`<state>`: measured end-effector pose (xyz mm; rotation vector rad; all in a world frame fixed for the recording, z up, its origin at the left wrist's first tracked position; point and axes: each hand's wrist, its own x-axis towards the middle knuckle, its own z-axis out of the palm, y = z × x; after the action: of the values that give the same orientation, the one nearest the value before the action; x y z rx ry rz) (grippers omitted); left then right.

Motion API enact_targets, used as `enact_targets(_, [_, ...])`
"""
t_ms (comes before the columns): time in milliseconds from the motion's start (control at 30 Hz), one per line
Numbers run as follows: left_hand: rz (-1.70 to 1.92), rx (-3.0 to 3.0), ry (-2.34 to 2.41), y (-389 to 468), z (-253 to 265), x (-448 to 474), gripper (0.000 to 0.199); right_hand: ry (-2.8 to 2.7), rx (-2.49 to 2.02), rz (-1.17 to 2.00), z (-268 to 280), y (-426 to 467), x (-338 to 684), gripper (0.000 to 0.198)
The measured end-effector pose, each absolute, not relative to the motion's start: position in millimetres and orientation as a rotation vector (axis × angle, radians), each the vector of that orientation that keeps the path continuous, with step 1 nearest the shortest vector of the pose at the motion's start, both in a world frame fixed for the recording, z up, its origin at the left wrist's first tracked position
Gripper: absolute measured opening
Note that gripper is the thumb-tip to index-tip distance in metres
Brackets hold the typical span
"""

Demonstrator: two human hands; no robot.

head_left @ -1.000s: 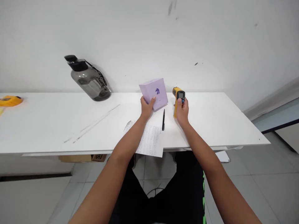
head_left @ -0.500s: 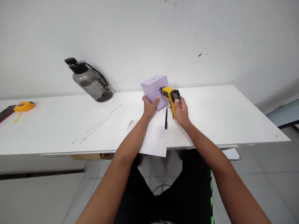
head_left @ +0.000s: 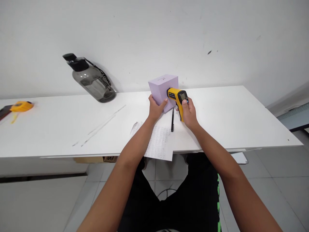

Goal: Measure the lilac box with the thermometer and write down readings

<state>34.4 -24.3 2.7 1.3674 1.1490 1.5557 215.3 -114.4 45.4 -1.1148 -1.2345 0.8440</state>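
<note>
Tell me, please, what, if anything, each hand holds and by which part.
The left hand holds the purple box around its lower near corner; the right hand holds the yellow thermometer by its handle.

Wide passage is offered across the tabletop [head_left: 231, 119] right of the right hand [head_left: 189, 112]; between it and the left hand [head_left: 156, 109], the way is blocked by lilac box [head_left: 162, 90] and yellow thermometer [head_left: 176, 95]. Leftward, the route along the wall [head_left: 135, 42] is barred by the bottle [head_left: 96, 82]!

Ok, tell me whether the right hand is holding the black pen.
No, the right hand holds the yellow device, while the black pen lies on the white table.
</note>
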Motion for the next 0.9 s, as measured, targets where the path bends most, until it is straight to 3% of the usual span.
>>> enact_targets(633, [1.572, 1.265, 1.088, -29, 11, 35, 0.102, -1.194, -0.989, 0.825, 33, -105, 217, 0.077])
enact_targets(900, [1.582, 1.313, 1.086, -20, 3, 32, 0.103, -1.210, -0.988, 0.786, 29, -103, 215, 0.071])
